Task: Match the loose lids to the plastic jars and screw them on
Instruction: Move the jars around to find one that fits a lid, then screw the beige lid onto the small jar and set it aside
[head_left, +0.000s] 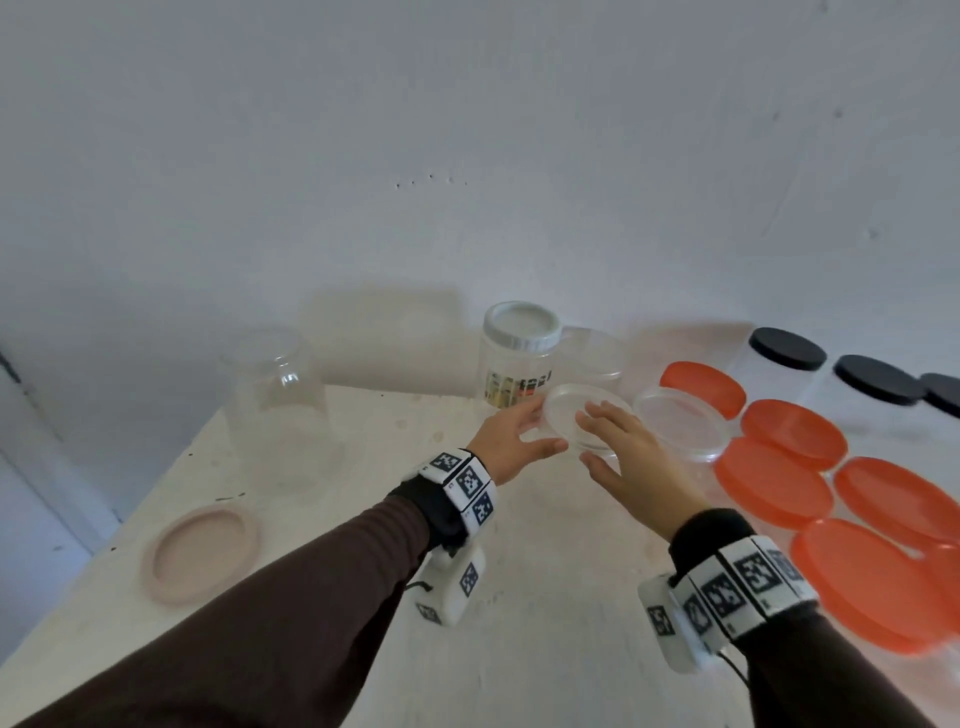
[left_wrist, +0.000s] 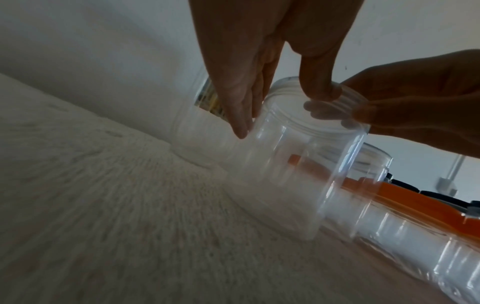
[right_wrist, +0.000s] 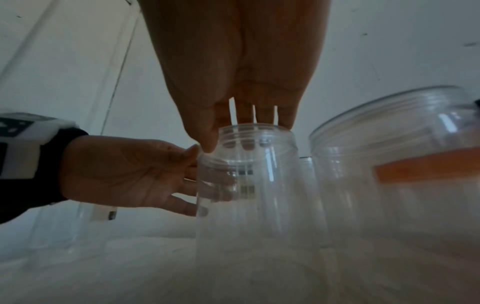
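Note:
A clear lidless plastic jar (head_left: 566, 415) stands upright on the white table (head_left: 519, 623), mid-table. My left hand (head_left: 550, 423) holds its left side, fingers wrapped round the wall and thumb at the rim. From above, my right hand (head_left: 587, 434) grips the threaded neck, fingers over the far rim and thumb on the near side. In the left wrist view the jar (left_wrist: 285, 174) is empty. In the right wrist view my fingers show through the jar (right_wrist: 259, 195). A loose pink lid (head_left: 200, 553) lies at the near left.
A tall clear jar (head_left: 280, 410) stands at the left. Behind my hands is a labelled jar with a white lid (head_left: 519, 358). A wide open clear jar (head_left: 680, 423) sits just right of them. Several orange-lidded jars (head_left: 779, 480) and black-lidded jars (head_left: 787, 348) crowd the right side.

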